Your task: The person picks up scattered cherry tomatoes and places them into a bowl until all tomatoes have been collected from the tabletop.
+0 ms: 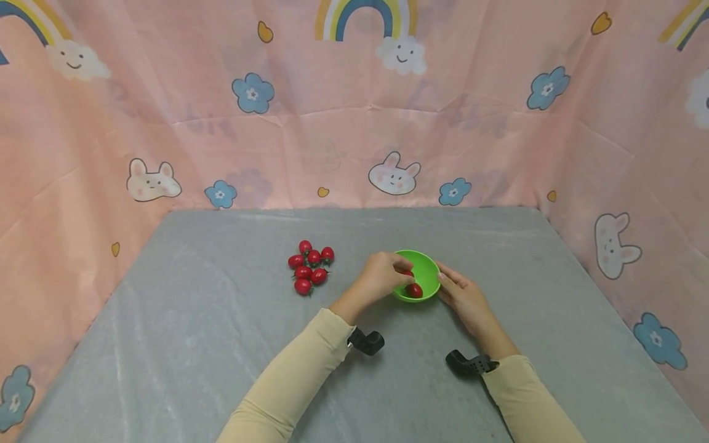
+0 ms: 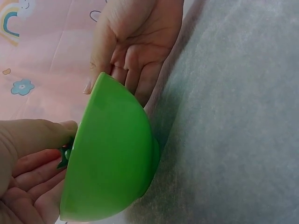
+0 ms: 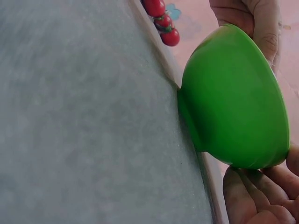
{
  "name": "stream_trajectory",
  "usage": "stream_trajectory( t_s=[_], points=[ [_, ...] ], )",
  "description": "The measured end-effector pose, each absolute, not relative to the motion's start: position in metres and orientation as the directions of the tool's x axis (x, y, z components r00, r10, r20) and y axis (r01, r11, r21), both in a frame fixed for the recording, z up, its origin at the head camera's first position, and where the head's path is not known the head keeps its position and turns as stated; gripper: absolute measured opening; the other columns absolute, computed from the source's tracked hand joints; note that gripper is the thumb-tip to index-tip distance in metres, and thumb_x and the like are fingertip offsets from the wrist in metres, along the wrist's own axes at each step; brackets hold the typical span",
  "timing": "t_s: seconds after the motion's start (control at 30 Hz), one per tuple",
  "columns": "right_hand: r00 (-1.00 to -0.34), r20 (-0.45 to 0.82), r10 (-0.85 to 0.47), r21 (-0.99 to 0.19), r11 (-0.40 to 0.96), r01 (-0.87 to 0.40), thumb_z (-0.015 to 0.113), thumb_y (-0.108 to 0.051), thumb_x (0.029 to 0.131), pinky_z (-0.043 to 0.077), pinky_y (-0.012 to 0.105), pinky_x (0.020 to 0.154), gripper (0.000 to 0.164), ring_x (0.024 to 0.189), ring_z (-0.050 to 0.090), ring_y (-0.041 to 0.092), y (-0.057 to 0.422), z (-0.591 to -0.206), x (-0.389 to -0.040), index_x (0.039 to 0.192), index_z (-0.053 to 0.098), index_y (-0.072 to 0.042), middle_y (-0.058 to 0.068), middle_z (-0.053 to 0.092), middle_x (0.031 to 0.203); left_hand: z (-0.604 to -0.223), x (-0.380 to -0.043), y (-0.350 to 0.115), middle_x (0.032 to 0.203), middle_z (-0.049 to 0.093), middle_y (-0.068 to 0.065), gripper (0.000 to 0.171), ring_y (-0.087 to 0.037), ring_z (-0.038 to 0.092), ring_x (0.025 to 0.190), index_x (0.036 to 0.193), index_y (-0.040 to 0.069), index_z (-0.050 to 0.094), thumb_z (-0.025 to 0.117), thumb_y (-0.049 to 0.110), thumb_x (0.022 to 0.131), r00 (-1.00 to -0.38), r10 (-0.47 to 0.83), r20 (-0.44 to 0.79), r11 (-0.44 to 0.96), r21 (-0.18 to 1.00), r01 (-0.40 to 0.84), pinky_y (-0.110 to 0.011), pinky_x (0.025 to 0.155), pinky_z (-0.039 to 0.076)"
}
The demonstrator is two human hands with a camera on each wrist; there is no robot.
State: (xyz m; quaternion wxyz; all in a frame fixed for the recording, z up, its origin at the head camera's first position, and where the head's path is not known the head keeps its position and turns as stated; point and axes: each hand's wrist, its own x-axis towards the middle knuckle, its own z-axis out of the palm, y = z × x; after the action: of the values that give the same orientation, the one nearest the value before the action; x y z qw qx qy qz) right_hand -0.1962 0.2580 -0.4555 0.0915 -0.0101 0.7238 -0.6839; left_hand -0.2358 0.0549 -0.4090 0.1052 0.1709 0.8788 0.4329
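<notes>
A bright green bowl stands on the grey cloth, with a red cherry tomato lying inside it. My left hand reaches over the bowl's left rim, its thumb and fingers pinching another cherry tomato. In the left wrist view this tomato's green stem end shows beside the rim, the rest mostly hidden by fingers and bowl. At the opposite side my right hand grips the bowl, thumb at the rim and fingers against the outer wall, as the right wrist view shows under the bowl's side.
Left of the bowl, several cherry tomatoes lie in a loose cluster on the grey cloth. A pink printed curtain hangs behind and along both sides. Each wrist wears a black strap mount.
</notes>
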Motion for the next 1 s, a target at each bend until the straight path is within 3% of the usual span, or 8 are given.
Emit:
stream_trajectory(
  t_s=[0.33, 1.0],
  points=[
    [-0.987, -0.114, -0.112, -0.988, 0.120, 0.101, 0.045, -0.035, 0.106, 0.048, 0.009, 0.091, 0.059, 0.105, 0.053, -0.022, 0.2583, -0.4576, -0.1962, 0.154, 0.033, -0.003, 0.016, 0.032, 0.160, -0.4089, -0.2341, 0.0577, 0.106, 0.077, -0.002, 0.027, -0.012, 0.069, 0.097, 0.114, 0.010, 0.075, 0.077, 0.017, 0.087, -0.916, 0.396, -0.061, 0.601, 0.772, 0.208, -0.020, 0.076, 0.054],
    [-0.990, -0.093, -0.108, -0.992, 0.094, 0.083, 0.046, -0.031, 0.106, 0.049, 0.009, 0.091, 0.057, 0.106, 0.054, -0.021, 0.2561, -0.4552, -0.1954, 0.153, 0.033, 0.000, 0.019, 0.031, 0.159, -0.4081, -0.2333, 0.0568, 0.113, 0.075, -0.006, 0.029, -0.017, 0.069, 0.108, 0.118, 0.008, 0.073, 0.074, 0.015, 0.090, -0.911, 0.404, -0.082, 0.579, 0.794, 0.185, -0.027, 0.086, 0.056]
  ],
)
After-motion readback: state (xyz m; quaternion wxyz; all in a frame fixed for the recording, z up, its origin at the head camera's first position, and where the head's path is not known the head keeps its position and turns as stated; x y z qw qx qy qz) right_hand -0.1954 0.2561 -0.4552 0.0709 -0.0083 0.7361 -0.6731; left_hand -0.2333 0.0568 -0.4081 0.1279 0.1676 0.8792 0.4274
